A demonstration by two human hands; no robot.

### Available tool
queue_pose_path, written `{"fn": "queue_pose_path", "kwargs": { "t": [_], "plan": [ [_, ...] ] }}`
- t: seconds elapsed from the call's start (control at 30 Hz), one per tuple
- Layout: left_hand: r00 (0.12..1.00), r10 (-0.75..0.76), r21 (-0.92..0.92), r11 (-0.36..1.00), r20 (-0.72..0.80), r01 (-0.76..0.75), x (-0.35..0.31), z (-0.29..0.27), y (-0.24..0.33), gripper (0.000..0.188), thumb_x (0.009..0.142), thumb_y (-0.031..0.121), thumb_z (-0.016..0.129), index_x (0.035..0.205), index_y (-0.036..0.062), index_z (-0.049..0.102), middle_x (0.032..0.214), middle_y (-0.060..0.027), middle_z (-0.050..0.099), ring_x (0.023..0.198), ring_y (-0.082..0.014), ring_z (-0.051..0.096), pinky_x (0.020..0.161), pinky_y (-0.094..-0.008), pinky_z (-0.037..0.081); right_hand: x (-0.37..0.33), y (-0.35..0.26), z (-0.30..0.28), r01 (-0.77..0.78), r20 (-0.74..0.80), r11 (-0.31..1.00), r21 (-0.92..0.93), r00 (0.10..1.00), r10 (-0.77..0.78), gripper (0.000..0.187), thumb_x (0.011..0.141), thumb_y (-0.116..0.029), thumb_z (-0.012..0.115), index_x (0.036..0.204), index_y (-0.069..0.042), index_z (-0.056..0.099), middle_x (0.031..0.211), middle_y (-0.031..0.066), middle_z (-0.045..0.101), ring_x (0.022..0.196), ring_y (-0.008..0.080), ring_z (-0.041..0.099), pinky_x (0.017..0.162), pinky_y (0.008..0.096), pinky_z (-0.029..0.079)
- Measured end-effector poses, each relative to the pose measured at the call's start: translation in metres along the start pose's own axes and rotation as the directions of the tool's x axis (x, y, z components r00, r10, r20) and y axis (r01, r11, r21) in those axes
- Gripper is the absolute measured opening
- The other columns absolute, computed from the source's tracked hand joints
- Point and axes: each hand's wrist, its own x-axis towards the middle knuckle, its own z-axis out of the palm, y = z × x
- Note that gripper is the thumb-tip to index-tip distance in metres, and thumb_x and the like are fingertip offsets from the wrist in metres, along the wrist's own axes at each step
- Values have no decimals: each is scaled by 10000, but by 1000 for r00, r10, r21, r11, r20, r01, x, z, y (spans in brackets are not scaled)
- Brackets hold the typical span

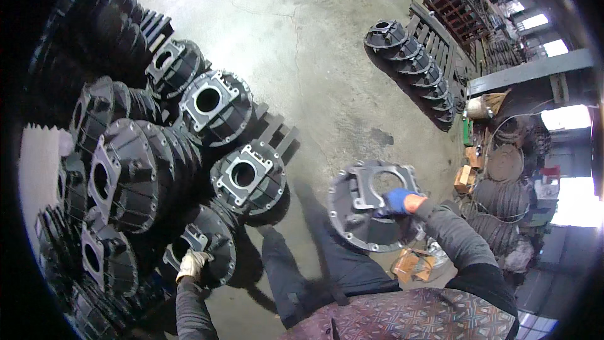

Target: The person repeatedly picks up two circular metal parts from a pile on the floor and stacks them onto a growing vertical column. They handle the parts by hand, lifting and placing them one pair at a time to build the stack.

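My right hand [397, 202], in a blue glove, is closed on the inner rim of a dark grey metal bell housing [343, 204]. That housing is in front of my right leg, its round flange with bolt holes facing partly down. My left hand [192, 264], in a whitish glove, has its fingers wrapped over the edge of a second bell housing [217, 245] at the near end of a row on the left. Just beyond it stands another bell housing [267, 179] with a bright machined face and a round opening.
Stacked bell housings [135, 170] fill the left side, some on wooden pallets [286, 141]. Across the concrete floor [302, 56], a row of housings [418, 66] lies beside a pallet [434, 38]. Cardboard boxes [465, 178], a torn carton [412, 266] and coiled material [500, 201] are on the right.
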Motion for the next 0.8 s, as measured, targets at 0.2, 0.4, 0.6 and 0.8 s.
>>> {"fn": "queue_pose_path", "kwargs": {
  "t": [0.2,0.4,0.6,0.8],
  "plan": [
    [978,-23,-621,769,209,151,-73,-63,68,285,1000,202,574,957,84,830,1014,-133,796,930,-278,730,877,-363,562,-54,124,33,-178,82,843,508,984,158,664,860,-623,705,1162,-35,763,1065,196,775,973,318,736,863,437,553],
    [960,-52,39,998,274,43,-120,-123,240,221,998,146,514,1137,166,686,1044,-17,713,908,-152,679,822,-317,529,-36,251,86,-93,-70,585,806,966,250,604,906,-516,741,1215,3,740,1090,110,769,983,217,697,893,394,542],
    [983,-73,-192,976,168,105,-91,-171,393,268,1006,159,517,1096,143,769,1092,-87,745,1048,-200,693,918,-345,513,10,342,89,-1,-173,517,856,942,287,536,936,-474,739,1188,-1,765,1114,117,777,1028,202,687,917,390,534],
    [919,385,-47,920,-89,-390,25,-193,493,205,902,195,667,1075,143,765,1007,-47,759,898,-195,719,771,-359,551,30,389,12,-49,-134,462,885,926,354,595,954,-500,712,1244,19,740,1207,116,755,1115,213,661,970,401,518]
  ]
}}
